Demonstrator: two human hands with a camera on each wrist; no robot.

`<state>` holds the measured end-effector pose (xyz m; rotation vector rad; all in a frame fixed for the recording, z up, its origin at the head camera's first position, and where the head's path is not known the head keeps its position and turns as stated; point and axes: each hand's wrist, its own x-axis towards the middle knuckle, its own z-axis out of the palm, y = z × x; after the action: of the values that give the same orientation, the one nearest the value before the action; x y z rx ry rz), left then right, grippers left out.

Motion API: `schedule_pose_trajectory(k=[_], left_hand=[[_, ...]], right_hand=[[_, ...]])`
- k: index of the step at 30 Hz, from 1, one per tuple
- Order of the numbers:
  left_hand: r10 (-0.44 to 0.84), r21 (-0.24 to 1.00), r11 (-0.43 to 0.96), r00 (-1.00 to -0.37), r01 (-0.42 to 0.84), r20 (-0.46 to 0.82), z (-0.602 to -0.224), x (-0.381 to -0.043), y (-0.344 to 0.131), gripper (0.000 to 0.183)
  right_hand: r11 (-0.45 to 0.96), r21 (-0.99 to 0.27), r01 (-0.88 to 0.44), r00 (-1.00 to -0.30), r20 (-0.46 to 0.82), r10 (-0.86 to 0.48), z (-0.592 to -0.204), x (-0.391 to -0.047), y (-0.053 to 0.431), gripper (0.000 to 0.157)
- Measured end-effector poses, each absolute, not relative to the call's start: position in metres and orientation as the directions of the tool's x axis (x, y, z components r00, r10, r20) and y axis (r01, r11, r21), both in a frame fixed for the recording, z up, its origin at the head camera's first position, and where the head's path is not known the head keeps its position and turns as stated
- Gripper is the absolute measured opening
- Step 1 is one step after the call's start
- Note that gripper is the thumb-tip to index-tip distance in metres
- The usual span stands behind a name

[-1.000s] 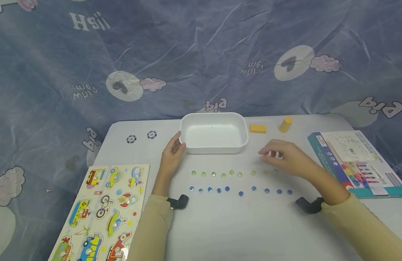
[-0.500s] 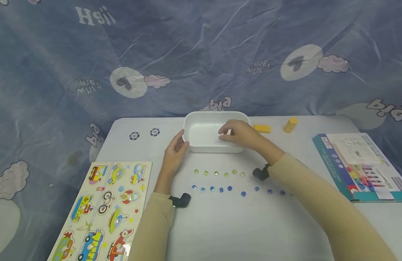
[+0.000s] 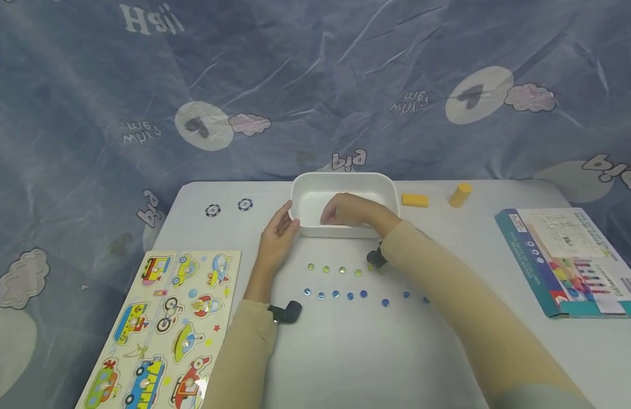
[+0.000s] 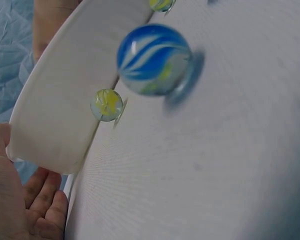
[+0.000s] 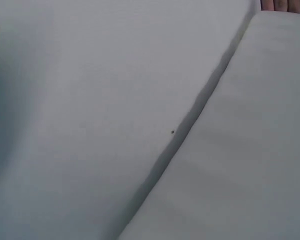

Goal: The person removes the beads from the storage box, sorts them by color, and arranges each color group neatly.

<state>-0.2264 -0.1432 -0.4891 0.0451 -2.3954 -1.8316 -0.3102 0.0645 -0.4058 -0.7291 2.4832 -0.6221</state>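
My left hand [image 3: 276, 243] grips the left end of a white rectangular tub [image 3: 341, 232], thumb at the rim and fingers lower on its side, as the left wrist view also shows. My right hand [image 3: 350, 209] reaches into the tub with curled fingers, tips hidden behind the near wall; I cannot tell whether they hold anything. In front of the tub runs a row of yellow-green glass marbles [image 4: 106, 105], and nearer to me a row of blue-swirled marbles [image 4: 150, 60]. My right sleeve covers the right ends of both rows.
At left lies a wooden vehicle puzzle board [image 3: 167, 329], with two poker chips [image 3: 245, 204] beyond it. A yellow block [image 3: 415, 200] and a yellow cylinder [image 3: 460, 195] stand right of the tub. A flat teal box [image 3: 576, 261] lies at far right; a blue cloth hangs behind.
My right hand has moved left from beside the tub, over its rim and down inside. My left hand keeps its grip on the tub. The head view has shifted slightly.
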Motion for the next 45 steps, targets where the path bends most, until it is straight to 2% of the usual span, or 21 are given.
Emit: schedule_pose_trajectory(k=[10, 20, 32, 38, 45], left_hand=[[-0.09, 0.964, 0.257, -0.991, 0.072, 0.098, -0.487, -0.225, -0.144, 0.052], [-0.084, 0.963, 0.253, -0.99, 0.089, 0.114, -0.488, -0.226, -0.145, 0.051], [-0.069, 0.967, 0.231, -0.99, 0.107, 0.126, -0.488, -0.225, -0.146, 0.053], [-0.069, 0.969, 0.226, -0.991, 0.099, 0.117, -0.489, -0.227, -0.146, 0.051], [-0.064, 0.968, 0.237, -0.993, 0.083, 0.101, -0.477, -0.221, -0.145, 0.052]], right_hand=[[0.74, -0.53, -0.414, -0.685, -0.353, -0.637, -0.402, -0.312, 0.036, 0.009], [0.774, -0.496, -0.393, -0.696, -0.39, -0.603, -0.4, -0.31, 0.027, 0.01], [0.765, -0.492, -0.415, -0.707, -0.355, -0.612, -0.401, -0.309, 0.018, 0.008], [0.763, -0.484, -0.428, -0.718, -0.331, -0.612, -0.405, -0.312, 0.013, 0.013], [0.74, -0.42, -0.526, -0.707, -0.268, -0.654, -0.409, -0.318, 0.012, 0.014]])
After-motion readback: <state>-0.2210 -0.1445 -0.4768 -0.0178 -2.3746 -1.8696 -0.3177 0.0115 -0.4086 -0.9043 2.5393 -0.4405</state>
